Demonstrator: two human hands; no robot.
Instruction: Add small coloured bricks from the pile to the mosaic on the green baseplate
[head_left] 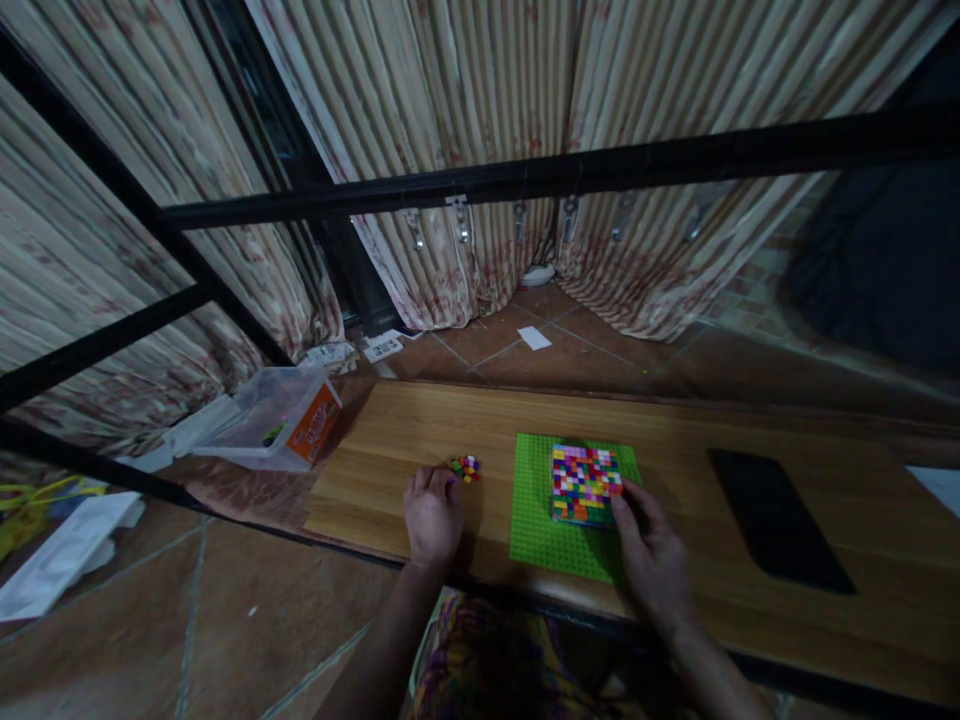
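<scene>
My left hand (433,515) rests on the wooden board with its fingers curled together at the edge of a small pile of loose colourful toy bricks (469,467). A purple brick (451,481) shows at its fingertips. A green studded baseplate (531,520) lies in the middle, and on it sits a block of many-coloured toy bricks (583,482). The thumb and bent index finger of my right hand (654,550) grip that block's right edge; the other fingers are partly hidden.
A flat black slab (780,520) lies on the right of the wooden tabletop (420,420). A clear plastic bin (259,420) with an orange label stands at the left. Black metal bars (510,185) cross in front of the curtains. Papers (534,338) lie on the tiled floor.
</scene>
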